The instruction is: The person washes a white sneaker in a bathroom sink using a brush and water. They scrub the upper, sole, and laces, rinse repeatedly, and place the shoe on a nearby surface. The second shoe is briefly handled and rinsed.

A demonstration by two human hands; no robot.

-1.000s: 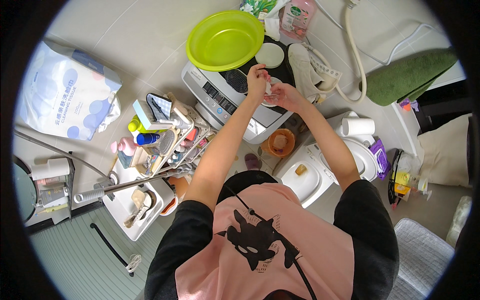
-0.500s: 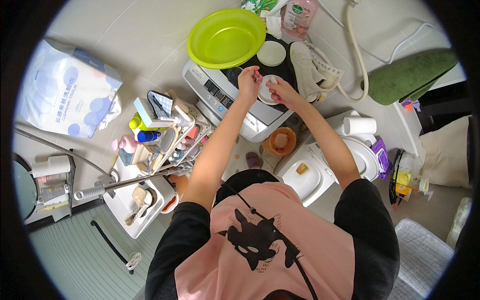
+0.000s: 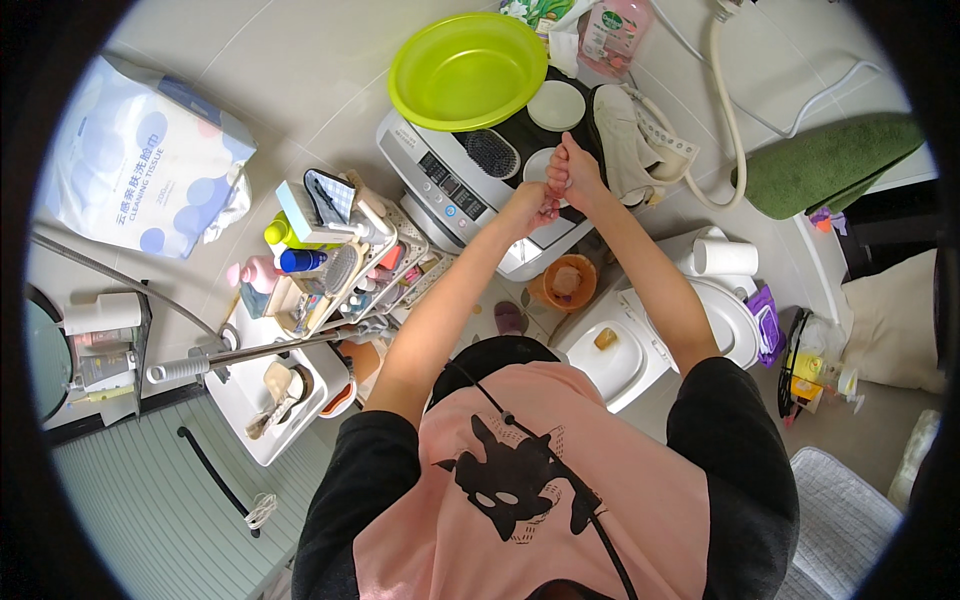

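"White round dish (image 3: 537, 164): where is it positioned?"

"It is set on the dark top of the washing machine (image 3: 440, 178), partly covered by the right hand (image 3: 574, 174). A white disc (image 3: 556, 105) is placed just beyond it."

"In what state are the fingers?"

"On the right hand and the left hand (image 3: 534, 207), the fingers are curled closed; the hands are held close together. Whether anything is gripped cannot be told."

"What is located nearby?"

"A green basin (image 3: 465, 75) and a white shoe (image 3: 620, 145)."

White disc (image 3: 537, 165) partly behind right hand (image 3: 573, 172); pink bottle (image 3: 614, 38) partly beyond upper edge
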